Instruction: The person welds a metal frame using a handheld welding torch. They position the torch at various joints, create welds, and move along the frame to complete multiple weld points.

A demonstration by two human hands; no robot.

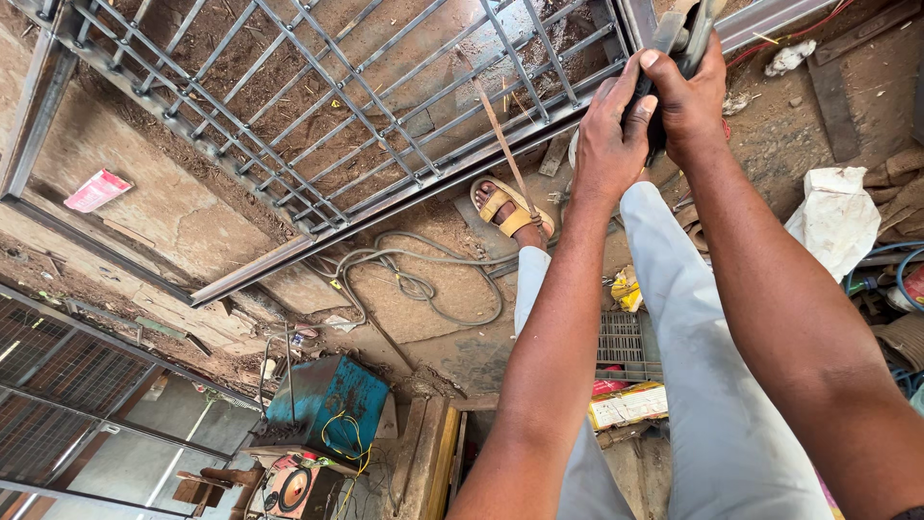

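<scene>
Both hands on dark handheld power tool (685, 39), at edge of grey welded steel bar grille (366, 106). L hand (608, 144) fingers wrapped round body; R hand (695, 101) clenched on it, thumb up.

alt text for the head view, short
Both hands, left hand and right hand, grip a dark power tool at the edge of a welded metal grille lying on a dirt workshop floor.

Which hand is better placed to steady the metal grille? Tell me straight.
Left, probably. The left hand sits on the grille's side of the dark tool, nearest the frame bar. The right hand wraps the tool from the far side.
</scene>
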